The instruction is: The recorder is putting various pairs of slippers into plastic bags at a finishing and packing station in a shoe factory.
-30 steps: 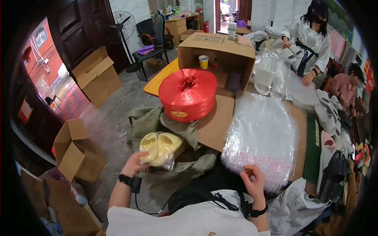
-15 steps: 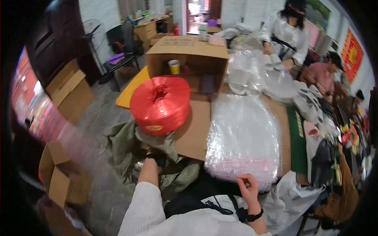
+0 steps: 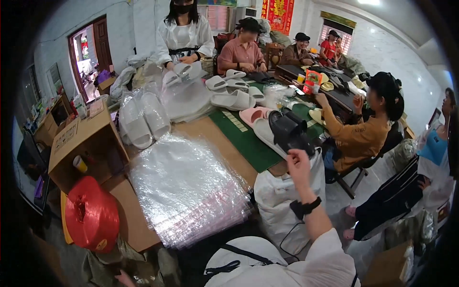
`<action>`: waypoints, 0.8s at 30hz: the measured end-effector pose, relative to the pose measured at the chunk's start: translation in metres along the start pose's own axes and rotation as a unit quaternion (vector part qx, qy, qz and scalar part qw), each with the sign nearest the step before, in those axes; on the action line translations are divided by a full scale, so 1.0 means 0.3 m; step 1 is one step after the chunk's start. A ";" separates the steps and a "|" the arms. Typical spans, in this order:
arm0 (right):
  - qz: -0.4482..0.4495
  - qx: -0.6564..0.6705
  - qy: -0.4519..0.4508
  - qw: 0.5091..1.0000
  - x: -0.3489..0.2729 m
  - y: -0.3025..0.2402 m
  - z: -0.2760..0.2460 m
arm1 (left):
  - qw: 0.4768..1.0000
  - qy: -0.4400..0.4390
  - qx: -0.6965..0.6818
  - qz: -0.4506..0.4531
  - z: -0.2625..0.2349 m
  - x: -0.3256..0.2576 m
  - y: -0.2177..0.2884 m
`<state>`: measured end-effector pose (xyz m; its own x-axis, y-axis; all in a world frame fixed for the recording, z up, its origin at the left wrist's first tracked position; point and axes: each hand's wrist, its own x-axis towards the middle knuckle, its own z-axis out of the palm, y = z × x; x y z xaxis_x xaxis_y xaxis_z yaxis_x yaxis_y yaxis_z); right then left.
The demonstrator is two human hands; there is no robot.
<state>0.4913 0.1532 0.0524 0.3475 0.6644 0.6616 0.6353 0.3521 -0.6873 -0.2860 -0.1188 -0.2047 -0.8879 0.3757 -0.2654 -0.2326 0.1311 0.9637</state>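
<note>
My right hand (image 3: 299, 167) is stretched out over the table's right edge, its fingers curled in and nothing visible in them. Just beyond the fingertips lie black slippers (image 3: 290, 128); I cannot tell whether they touch. Beside these are a grey slipper (image 3: 267, 136) and a pink slipper (image 3: 252, 115). At the lower left, only part of my left hand (image 3: 125, 278) shows, down by a greenish woven sack (image 3: 165, 268), its fingers hidden. Between my arms a stack of clear plastic bags (image 3: 184, 186) with pinkish edges covers the near table.
A red roll of plastic twine (image 3: 91, 215) stands left by an open cardboard box (image 3: 79, 143) holding a yellow-white cup. Bagged white slippers (image 3: 143, 119) and loose ones (image 3: 234, 99) lie farther back. A white sack (image 3: 282, 201) hangs at the table's right. Several co-workers sit or stand around.
The view has swung to the right. My right hand has moved from the plastic bags' near edge out to the black slippers. My left hand remains low by the sack.
</note>
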 end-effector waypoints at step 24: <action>0.013 -0.293 0.018 0.956 0.410 0.360 0.031 | 0.517 -0.395 0.341 0.678 0.993 -0.933 0.531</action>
<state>0.5962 0.2791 0.0566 0.3862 0.6406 0.6637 0.8993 -0.1015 -0.4253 0.0436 0.0701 0.0144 0.4525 0.7688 0.4518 0.8250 -0.5532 0.1152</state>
